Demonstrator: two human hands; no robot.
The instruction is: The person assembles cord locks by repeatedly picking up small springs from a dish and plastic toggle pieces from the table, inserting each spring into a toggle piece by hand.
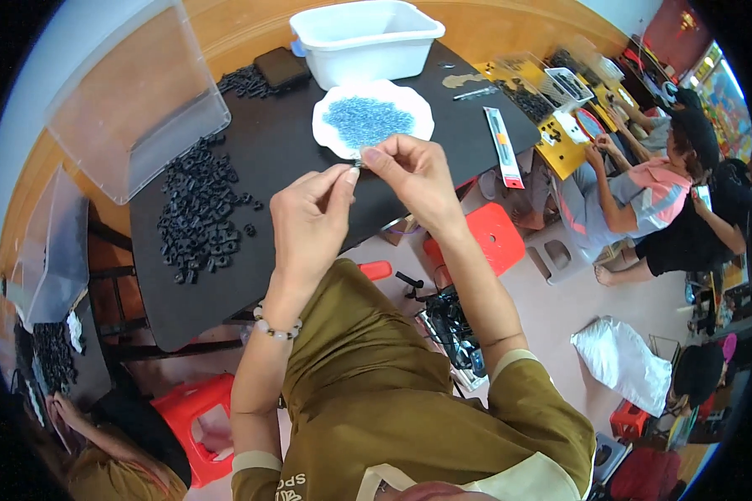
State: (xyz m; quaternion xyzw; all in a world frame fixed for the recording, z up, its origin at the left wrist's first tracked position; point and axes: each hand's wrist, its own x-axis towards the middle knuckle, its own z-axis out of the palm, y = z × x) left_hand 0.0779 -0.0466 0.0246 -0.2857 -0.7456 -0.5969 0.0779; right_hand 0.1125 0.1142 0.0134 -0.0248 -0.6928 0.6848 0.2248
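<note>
A dark table [284, 159] carries a white tub [366, 37], a white plate [330, 138] of blue bits, a heap of black parts [199, 213], a clear bin [129, 96] and a flat packet [504, 146].

A dark desk [259, 159] is set against a wood-panelled wall [242, 29] in warm orange-brown. The floor [551, 309] is pale and smooth. Red plastic stools [489, 238] are placed beside the desk, another red stool [196, 409] at the lower left. A second desk [560, 142], yellow-topped, is seen at the upper right, where other people are seated. The room is evenly and brightly lit.
</note>
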